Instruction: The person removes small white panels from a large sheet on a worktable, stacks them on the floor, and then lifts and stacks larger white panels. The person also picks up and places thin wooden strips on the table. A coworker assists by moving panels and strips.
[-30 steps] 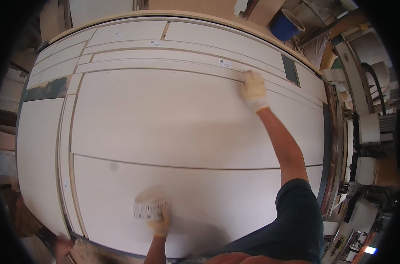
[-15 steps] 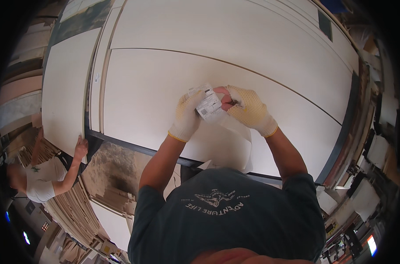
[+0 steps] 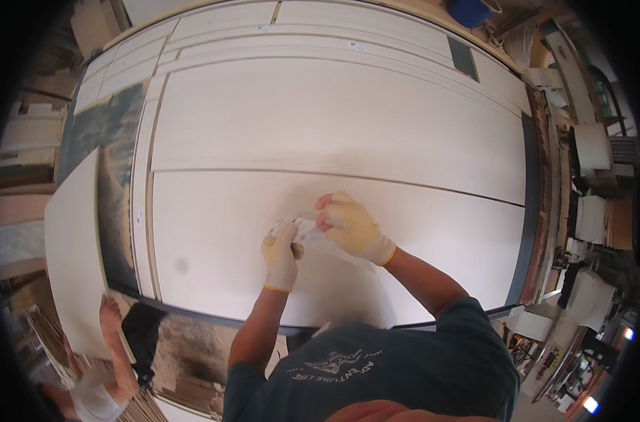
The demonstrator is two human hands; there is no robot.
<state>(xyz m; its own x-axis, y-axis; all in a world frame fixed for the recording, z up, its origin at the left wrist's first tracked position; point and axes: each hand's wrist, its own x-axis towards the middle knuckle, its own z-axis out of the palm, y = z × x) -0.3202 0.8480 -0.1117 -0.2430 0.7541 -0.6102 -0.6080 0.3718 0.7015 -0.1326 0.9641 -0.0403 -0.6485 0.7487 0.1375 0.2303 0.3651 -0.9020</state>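
– While a printed label strip [image 3: 286, 226] is clamped in the left hand [image 3: 280, 257], how is the right hand [image 3: 356, 228] held?

– It is held just beside the strip, with its bare fingertips [image 3: 323, 222] slightly parted; whether an edge of paper is pinched there cannot be told, as that spot is blurred

– By what are the hands covered?

– Both are covered by pale yellow gloves [image 3: 371, 242], finished at the cuffs with a thin yellow edge

– And where is the label strip kept?

– It is held above the nearer wide white panel [image 3: 218, 235], in front of the dark green T-shirt [image 3: 394, 366], and a pale translucent sheet [image 3: 377, 285] is seen curving below the right hand

– What is laid beyond?

– A second wide white panel [image 3: 334, 116] is laid there, divided from the nearer one by a narrow dark gap; farther off, narrow panels [image 3: 306, 42] are set in rows, and small printed stickers [image 3: 357, 46] are borne by them

– Is anyone else seen?

– At the left, a loose white panel [image 3: 77, 235] is gripped along its edge by a co-worker's hand [image 3: 110, 314], askew beside the exposed dark tabletop [image 3: 116, 211]; past the far edge, a blue bucket [image 3: 471, 11] is partly shown
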